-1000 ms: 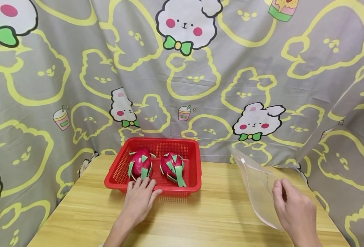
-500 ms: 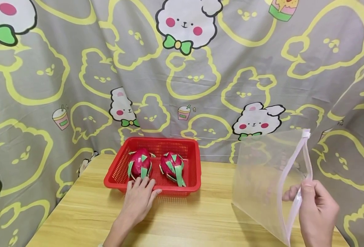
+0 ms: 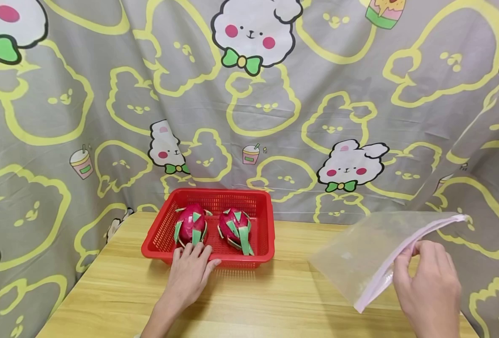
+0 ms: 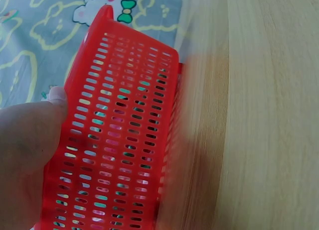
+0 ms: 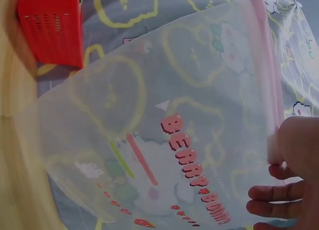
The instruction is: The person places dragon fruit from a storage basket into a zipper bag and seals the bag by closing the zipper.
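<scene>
My left hand (image 3: 190, 277) holds the near rim of a red plastic basket (image 3: 261, 257), its fingers over the edge and its thumb along the rim. In the left wrist view the thumb (image 4: 57, 98) lies at the rim beside the slotted wall. Two dragon fruits lie inside, a left one (image 3: 191, 220) and a right one (image 3: 235, 225), both with green scales. My right hand (image 3: 429, 281) pinches a clear zip bag (image 3: 359, 249) by its pale pink zip edge. Red "BERRY" lettering shows on the bag (image 5: 199, 80) in the right wrist view. The bag hangs tilted above the table.
The basket stands on a light wood-grain table (image 3: 275, 300), toward its back edge. A grey curtain (image 3: 275, 136) with yellow outlines and white cartoon animals closes off the back and both sides.
My right hand has swung the bag to the right, turned it, then tilted its zip edge over; the gap at its mouth looks narrower. The left hand, basket and fruits keep their places.
</scene>
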### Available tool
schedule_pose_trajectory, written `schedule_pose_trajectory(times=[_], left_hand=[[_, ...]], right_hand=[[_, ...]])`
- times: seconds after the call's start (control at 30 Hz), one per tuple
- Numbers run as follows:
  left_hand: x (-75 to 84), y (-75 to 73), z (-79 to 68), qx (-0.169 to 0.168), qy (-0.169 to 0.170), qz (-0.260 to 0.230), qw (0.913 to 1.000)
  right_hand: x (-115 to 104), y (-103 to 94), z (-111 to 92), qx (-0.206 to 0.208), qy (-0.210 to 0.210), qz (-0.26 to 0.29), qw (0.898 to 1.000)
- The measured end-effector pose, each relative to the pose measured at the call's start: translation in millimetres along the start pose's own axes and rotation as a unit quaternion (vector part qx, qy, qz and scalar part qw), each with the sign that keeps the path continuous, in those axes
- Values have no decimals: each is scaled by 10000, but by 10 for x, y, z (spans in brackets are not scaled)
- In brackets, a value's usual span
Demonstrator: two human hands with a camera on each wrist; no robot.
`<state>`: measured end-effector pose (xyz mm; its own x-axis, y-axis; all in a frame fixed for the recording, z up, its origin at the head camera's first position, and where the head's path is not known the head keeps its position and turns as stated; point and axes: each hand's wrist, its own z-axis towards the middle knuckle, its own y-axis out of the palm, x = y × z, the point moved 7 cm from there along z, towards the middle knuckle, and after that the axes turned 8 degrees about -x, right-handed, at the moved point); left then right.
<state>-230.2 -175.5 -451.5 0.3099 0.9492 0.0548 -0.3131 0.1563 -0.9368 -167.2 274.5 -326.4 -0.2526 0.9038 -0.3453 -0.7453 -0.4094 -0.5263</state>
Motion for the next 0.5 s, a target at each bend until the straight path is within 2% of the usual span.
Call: schedule_pose_trajectory(times=[0.13, 0.33, 0.5], left_hand=[[10, -5, -1, -14, -18, 20, 10000], [23, -20, -10, -169, -118, -111, 9997], [82, -48, 11, -360, -141, -262, 9989]], right_hand=[[-101, -70, 35, 77, -343, 35, 9994], [-239, -76, 38, -198, -499, 127, 9985], [-272, -54, 21, -205, -515, 216, 9982]])
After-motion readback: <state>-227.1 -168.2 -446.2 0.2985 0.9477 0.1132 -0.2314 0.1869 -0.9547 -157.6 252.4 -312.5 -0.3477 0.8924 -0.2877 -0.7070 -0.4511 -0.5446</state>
